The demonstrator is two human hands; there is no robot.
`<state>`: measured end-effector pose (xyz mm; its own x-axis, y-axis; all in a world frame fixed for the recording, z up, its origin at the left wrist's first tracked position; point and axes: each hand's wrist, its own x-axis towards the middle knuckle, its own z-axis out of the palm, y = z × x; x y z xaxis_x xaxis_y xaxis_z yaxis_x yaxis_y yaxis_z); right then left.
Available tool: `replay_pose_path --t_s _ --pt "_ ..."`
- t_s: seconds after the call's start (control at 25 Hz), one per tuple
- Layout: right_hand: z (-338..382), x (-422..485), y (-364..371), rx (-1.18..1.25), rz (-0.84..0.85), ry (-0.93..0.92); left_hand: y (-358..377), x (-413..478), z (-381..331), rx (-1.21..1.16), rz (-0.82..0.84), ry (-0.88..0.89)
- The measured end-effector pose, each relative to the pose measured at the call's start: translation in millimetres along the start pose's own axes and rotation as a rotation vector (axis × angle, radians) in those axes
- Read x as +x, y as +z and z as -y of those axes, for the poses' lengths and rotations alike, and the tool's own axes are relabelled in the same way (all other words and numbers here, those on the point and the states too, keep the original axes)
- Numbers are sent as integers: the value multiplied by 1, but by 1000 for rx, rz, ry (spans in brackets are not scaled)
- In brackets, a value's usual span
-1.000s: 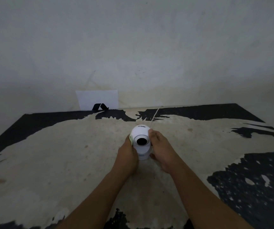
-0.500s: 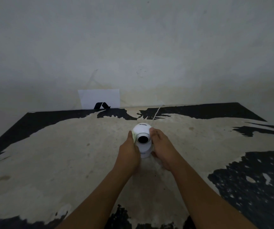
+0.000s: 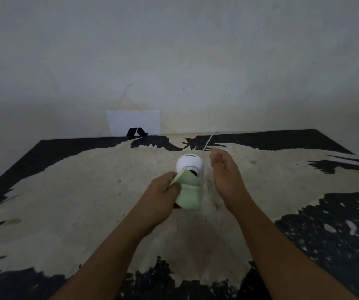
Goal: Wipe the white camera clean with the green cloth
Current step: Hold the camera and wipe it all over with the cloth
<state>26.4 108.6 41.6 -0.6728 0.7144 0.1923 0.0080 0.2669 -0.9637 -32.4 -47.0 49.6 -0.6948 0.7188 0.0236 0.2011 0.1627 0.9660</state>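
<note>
The round white camera (image 3: 189, 163) stands upright on the worn table (image 3: 87, 191), its dark lens facing me. My left hand (image 3: 163, 198) grips the folded green cloth (image 3: 188, 191) just in front of the camera. The cloth's top edge covers part of the lens and the camera's base. My right hand (image 3: 225, 172) hovers to the right of the camera, fingers apart, clear of it and holding nothing. A thin white cable (image 3: 207, 141) runs from behind the camera toward the wall.
The tabletop is black with large patches worn to beige. A white card with a black logo (image 3: 134, 124) leans against the wall at the table's back edge. The grey wall stands close behind.
My right hand has let go of the camera and moved off to the right. My left hand has pulled back toward me, bringing the green cloth into full view in front of the lens.
</note>
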Motion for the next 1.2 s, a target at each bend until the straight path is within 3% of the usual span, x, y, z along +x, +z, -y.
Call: replay_pose_path --t_s 0.16,0.24,0.36,0.48,0.56,0.72,0.88,1.08,1.2 --pt "16 -5 -18 109 404 6 -6 16 -27 69 -125 159" --pt "22 -3 -23 24 481 9 -8 27 -35 112 -131 220" --pt "29 7 -30 -69 398 -28 -10 39 -28 30 -161 207" --pt "31 28 -37 -162 74 -92 -12 44 5 106 -236 113" --pt "28 41 -32 -367 -60 -126 -8 48 28 207 -157 24" --pt "17 44 -6 -620 135 -186 10 66 54 364 -80 -43" --pt "7 34 12 -696 244 -319 20 79 66 537 -75 -144" --pt "-1 25 30 -831 369 -494 24 81 62 704 -60 -137" --pt "3 37 37 -875 382 -379 23 82 66 796 -56 -133"
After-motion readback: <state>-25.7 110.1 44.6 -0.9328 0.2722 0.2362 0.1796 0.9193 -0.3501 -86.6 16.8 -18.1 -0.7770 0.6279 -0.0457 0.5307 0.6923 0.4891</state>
